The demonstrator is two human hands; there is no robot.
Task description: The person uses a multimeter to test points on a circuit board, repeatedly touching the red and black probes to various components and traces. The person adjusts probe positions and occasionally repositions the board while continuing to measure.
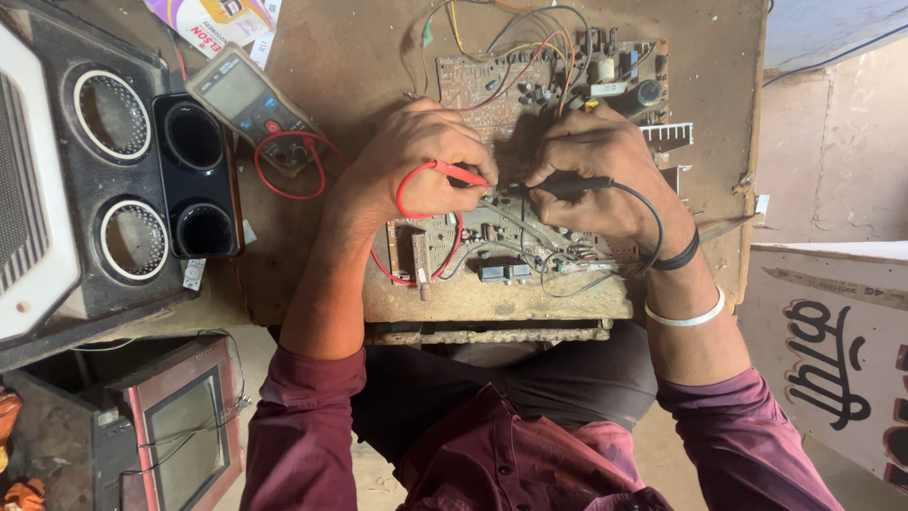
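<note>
A large circuit board with many wires and parts lies on a worn wooden table. My left hand grips a red test probe whose red lead loops down over the board. My right hand grips a black test probe with a black lead curving round the wrist. Both probe tips meet at the board's middle, hidden partly by my fingers. A handheld multimeter lies at the upper left of the table, the red lead running to it.
A black speaker box with round grilles stands at the left. Below it sits a small set with a screen. A wall with painted script is at the right. Papers lie at the table's far edge.
</note>
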